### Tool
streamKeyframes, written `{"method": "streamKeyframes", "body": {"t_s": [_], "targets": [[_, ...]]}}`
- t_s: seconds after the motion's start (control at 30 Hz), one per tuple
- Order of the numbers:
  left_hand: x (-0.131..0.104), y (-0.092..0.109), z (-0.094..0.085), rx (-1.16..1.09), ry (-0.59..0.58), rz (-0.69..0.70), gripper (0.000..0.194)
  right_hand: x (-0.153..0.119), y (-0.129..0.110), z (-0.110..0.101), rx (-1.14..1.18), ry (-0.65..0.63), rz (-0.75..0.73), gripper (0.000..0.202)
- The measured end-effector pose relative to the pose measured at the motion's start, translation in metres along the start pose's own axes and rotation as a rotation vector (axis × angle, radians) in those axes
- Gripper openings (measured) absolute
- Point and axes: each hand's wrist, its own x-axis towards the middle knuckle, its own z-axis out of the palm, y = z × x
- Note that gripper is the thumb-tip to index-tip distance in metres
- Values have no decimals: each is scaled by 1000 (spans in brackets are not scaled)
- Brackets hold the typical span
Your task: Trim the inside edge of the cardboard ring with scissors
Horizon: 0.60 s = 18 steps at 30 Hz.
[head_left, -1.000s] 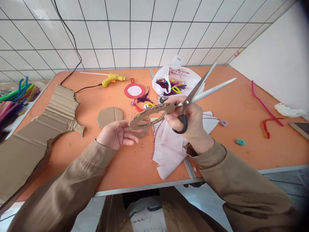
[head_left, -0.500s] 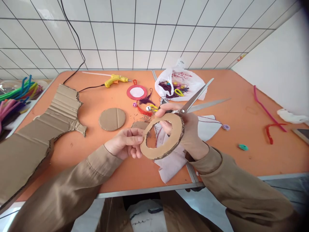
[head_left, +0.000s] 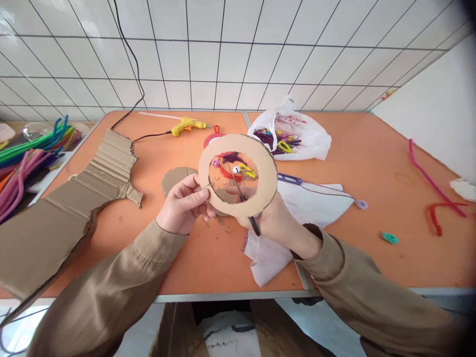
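A cardboard ring [head_left: 266, 173] is held up above the table, facing me. My left hand [head_left: 186, 202] pinches its lower left edge between thumb and fingers. Behind the ring's lower right part is my right hand [head_left: 273, 218], with the scissors [head_left: 254, 225] in it. One scissor blade shows through the ring's opening, and a dark handle part hangs below the rim. The ring hides most of the right fingers. Beyond the left hand lies a cardboard disc [head_left: 177, 178], partly covered.
A yellow glue gun [head_left: 188, 126] lies at the back. White bag [head_left: 305, 136] with threads stands behind the ring. Torn cardboard [head_left: 70, 208] covers the left side; pipe cleaners [head_left: 26, 178] lie beyond it. White cloth [head_left: 312, 201] and a green coil [head_left: 389, 238] are on the right.
The ring has risen and turned to face me more squarely. The scissors, earlier pointing up and right with blades spread, are now behind the ring and through its opening. The view has shifted slightly.
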Motion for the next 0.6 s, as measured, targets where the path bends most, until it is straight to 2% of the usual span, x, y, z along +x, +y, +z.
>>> {"method": "streamKeyframes", "body": {"t_s": [0.13, 0.2, 0.33, 0.47, 0.6], "targets": [[0, -3, 2, 73, 79, 113, 36, 0, 3, -4, -247, 31, -135, 42], [1, -5, 3, 104, 78, 131, 35, 1, 7, -7, -356, 45, -200, 54], [1, -7, 5, 118, 50, 108, 37, 3, 13, -12, -489, 37, -205, 52], [1, -7, 6, 105, 77, 113, 38, 5, 13, -14, -545, 24, -223, 55], [1, -6, 5, 89, 83, 105, 40, 7, 12, -16, -593, -13, -276, 44]]}}
